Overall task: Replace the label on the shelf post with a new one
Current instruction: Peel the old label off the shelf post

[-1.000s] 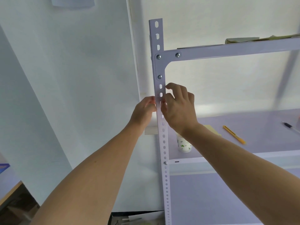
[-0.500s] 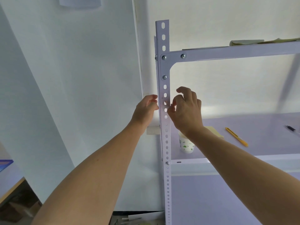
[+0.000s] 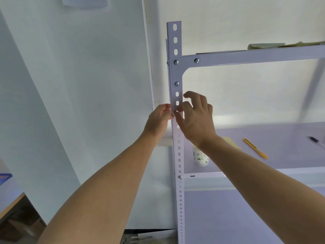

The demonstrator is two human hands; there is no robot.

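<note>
The white perforated shelf post (image 3: 179,155) stands upright in the middle of the head view. A small pale label (image 3: 175,107), hard to tell from the white paint, lies on the post's front just below the corner bracket. My left hand (image 3: 158,120) reaches in from the left, its fingertips curled round the post's left edge at the label. My right hand (image 3: 197,117) comes from the right, thumb and forefinger pinched at the label's lower end against the post. The other fingers are lifted. The fingertips hide the label's lower end.
On the shelf board (image 3: 272,166) behind my right arm stand a paper cup (image 3: 200,158), a yellow notepad (image 3: 230,142), a yellow utility knife (image 3: 255,148) and a pen (image 3: 315,140). Folded cloth (image 3: 265,45) lies on the top shelf. A white wall is at the left.
My right hand drew slightly off the post half a second ago, and its thumb and forefinger are back against the post front. The left hand stays at the post's left edge.
</note>
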